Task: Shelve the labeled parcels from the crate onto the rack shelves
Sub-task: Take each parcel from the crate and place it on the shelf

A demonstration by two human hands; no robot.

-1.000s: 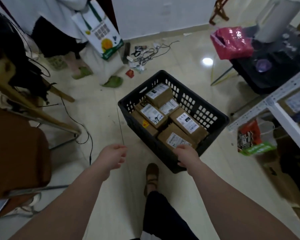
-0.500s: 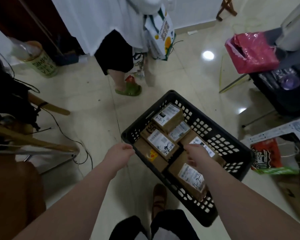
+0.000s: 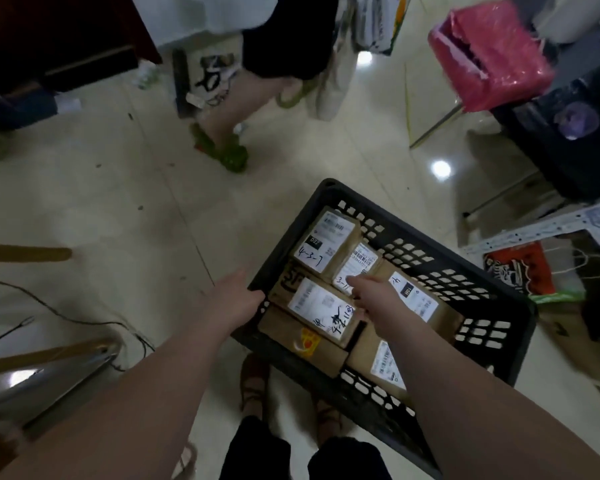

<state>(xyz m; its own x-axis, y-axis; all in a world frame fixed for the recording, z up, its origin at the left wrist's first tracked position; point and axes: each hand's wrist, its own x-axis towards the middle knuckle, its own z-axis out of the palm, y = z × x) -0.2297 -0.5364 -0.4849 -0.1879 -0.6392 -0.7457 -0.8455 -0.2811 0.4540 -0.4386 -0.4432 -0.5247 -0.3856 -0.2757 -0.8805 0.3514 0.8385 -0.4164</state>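
Black perforated crate (image 3: 426, 233) stands on the tiled floor, holding brown labelled parcels packed close together.

Left hand (image 3: 238, 299): arm extended forward, back of hand up, set against the crate's left corner at rim height. Fingers are bent downward at the rim; whether they hook over it cannot be told.

Right hand (image 3: 373, 297): arm reaches from the near right across the crate's near wall and down into the load. Fingers point forward with the tips resting on the white label of the small parcel marked 3-11 (image 3: 359, 261), which sits mid-crate towards the far wall. The thumb is spread to the left and lies at the edge of the large-label parcel (image 3: 321, 306). No closed grasp shows.

Other contents: parcel marked 4-3-7 (image 3: 326, 242) at the far left corner, touching the 3-11 parcel; a parcel with an orange sticker (image 3: 303, 342) along the near left wall; two more parcels partly hidden under the right forearm.

White rack upright (image 3: 534, 230) lies beyond the crate's right corner. A second person's leg in a green slipper (image 3: 236, 157) stands on the floor beyond the crate.
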